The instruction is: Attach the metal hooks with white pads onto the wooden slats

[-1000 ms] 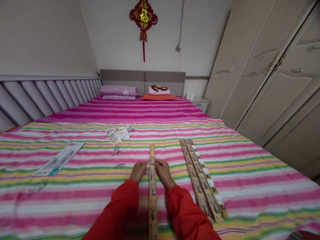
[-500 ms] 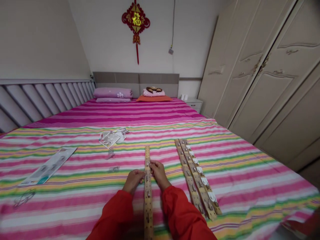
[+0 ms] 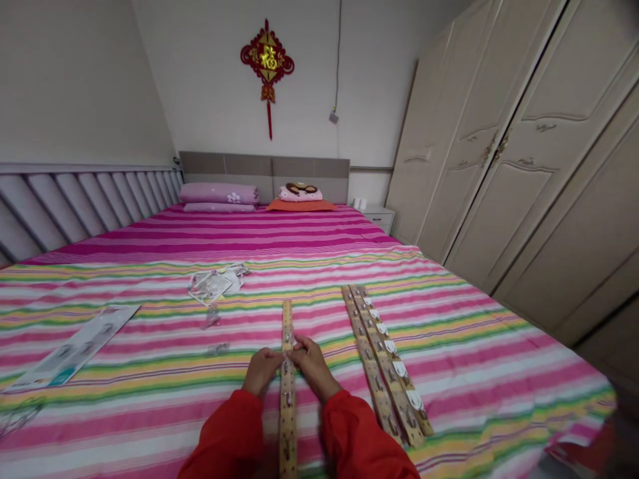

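A long wooden strip (image 3: 287, 319) with holes and small metal hooks lies lengthwise on the striped bedspread (image 3: 449, 346) in front of me. My left hand (image 3: 260, 370) and my right hand (image 3: 310, 362) meet over the strip, fingers pinched together on a small metal hook at its middle. Both arms wear red sleeves. To the right lie two more wooden strips (image 3: 382, 362) side by side, carrying hooks and white round pads.
Opened clear packets (image 3: 212, 285) and loose small hooks (image 3: 218, 347) lie to the left of the strip. A long card packet (image 3: 74, 347) lies at far left. Pillows (image 3: 218, 195) sit by the headboard; wardrobes (image 3: 519, 153) stand along the right.
The camera has tilted and shifted, so the bed sits lower and further left in view. Both hands have drawn closer together over the strip.
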The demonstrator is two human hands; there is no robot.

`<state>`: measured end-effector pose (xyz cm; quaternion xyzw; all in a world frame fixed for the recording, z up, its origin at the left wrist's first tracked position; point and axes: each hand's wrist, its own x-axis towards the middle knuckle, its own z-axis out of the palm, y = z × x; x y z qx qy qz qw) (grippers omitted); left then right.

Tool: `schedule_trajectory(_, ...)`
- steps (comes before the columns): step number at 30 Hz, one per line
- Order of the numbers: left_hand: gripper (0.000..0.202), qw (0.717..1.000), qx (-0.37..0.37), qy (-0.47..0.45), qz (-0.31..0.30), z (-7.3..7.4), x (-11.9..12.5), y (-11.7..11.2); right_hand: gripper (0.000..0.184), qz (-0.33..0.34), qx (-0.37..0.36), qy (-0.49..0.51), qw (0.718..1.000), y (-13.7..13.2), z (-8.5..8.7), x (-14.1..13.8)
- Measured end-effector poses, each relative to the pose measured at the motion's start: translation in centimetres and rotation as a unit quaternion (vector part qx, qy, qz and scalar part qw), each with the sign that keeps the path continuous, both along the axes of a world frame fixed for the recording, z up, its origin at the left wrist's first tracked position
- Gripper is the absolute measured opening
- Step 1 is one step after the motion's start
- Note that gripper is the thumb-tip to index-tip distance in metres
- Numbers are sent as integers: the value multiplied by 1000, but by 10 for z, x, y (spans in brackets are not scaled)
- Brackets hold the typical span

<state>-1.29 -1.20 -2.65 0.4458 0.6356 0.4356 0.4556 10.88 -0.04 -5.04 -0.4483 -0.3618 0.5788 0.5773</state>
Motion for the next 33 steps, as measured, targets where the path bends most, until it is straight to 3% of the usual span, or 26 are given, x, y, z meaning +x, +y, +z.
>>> schedule_trajectory(8,27,1000,7,25,-4,-13,3,9,41,-2,-27,1,1000,8,-11,0)
schedule_trajectory(15,29,998,-3,55,-10,-11,7,10,35,-32,-27,-13,999,10,-8,-6)
schedule_trajectory(23,35,993,-4,109,-42,-8,4,12,37,-42,-7,11,999,-46,-5,6)
schedule_trajectory(29,49,984,6,153,-88,4,2,9,44,-29,-6,27,999,-80,-6,16)
schedule_trajectory(33,48,999,-3,37,-34,14,0,-5,41,-31,1,30,999,-83,-1,17)
